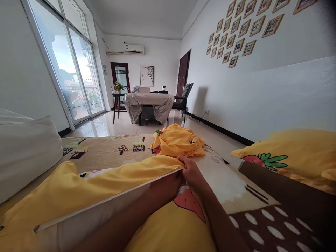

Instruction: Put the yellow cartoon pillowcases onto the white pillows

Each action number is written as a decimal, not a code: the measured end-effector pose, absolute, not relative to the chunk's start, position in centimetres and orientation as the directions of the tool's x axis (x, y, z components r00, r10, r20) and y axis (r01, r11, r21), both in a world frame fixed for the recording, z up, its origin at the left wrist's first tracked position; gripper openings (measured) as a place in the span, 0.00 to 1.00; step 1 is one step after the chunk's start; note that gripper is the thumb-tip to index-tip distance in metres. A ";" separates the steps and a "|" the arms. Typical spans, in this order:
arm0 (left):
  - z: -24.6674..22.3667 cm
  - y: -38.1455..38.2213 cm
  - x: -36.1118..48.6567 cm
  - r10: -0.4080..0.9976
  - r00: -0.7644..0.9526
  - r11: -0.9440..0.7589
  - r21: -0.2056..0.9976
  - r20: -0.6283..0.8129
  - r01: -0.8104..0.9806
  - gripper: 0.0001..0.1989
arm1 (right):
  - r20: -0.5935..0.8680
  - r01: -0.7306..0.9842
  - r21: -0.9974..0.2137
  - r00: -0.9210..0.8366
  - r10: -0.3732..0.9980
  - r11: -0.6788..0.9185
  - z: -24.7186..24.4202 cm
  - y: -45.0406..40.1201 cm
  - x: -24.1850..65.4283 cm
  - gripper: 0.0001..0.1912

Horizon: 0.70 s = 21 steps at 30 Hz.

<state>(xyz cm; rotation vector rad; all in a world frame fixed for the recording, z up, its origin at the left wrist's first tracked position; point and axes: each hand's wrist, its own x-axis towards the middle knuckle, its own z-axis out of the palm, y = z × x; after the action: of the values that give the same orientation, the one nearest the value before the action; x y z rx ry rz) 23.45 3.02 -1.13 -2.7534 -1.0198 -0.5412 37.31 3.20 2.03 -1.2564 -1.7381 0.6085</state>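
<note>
A yellow pillowcase [115, 180] with a printed carrot [190, 204] lies across the bed in front of me. Its long opening has a pale edge and shows white inside. My left arm reaches along this opening. My left hand [175, 183] is closed at the opening's far right corner, its fingertips partly hidden. My right hand [191, 173] pinches the same corner from outside, thumb on top of the yellow cloth. The two hands are close together, about touching.
A crumpled yellow cloth [181, 140] lies on the patterned bedsheet [99, 148] just beyond my hands. A bulky white pillow or quilt [26, 150] is at left, a yellow pillow [301, 148] at right. Farther off stand a covered table [149, 99] and a black chair [183, 98].
</note>
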 end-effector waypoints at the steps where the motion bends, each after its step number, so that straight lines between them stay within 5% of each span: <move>1: -1.1 3.1 23.5 0.594 0.704 -0.759 -0.019 0.390 0.651 0.20 | 0.369 0.493 -0.789 -0.096 0.924 0.366 2.0 3.3 37.3 0.20; 11: -1.4 3.3 22.1 0.422 0.676 -0.879 0.089 0.604 0.469 0.14 | 0.374 0.407 -0.835 -0.073 0.925 0.370 1.7 3.7 37.8 0.18; 15: -0.8 3.0 21.8 0.416 0.664 -0.909 0.294 0.621 0.295 0.14 | 0.362 0.350 -0.864 -0.069 0.930 0.362 1.8 3.7 37.9 0.16; 21: 0.1 2.6 22.0 0.685 0.627 -0.667 0.664 0.370 0.337 0.15 | 0.336 0.315 -0.883 -0.095 0.937 0.348 2.3 3.6 38.0 0.12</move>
<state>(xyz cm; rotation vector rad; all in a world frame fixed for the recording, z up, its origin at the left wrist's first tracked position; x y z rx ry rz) 22.00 2.65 0.14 -3.3104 -1.1497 -1.2067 38.01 3.61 2.28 -1.1475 -1.6231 0.7887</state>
